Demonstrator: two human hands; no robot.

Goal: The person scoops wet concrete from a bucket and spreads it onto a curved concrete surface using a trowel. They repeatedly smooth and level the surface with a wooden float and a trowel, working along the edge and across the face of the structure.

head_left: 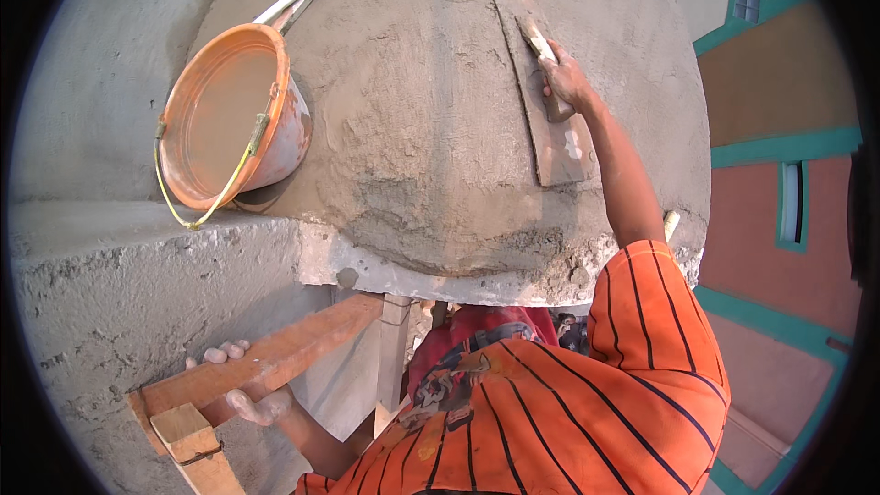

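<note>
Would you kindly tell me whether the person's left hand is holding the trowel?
No, the right hand grips the trowel, while the left hand grasps a wooden beam.

Working remotely, I look through the left of two fisheye cameras on a person's head, facing steeply down. My view is round, dark at the corners. Nearest, at five o'clock, is the wearer's orange striped shirt (568, 412); just beyond, from the centre to twelve, spreads a grey mortar surface (403, 101). At three, a teal-trimmed building (756, 247) stands well back, bending along the rim.
</note>
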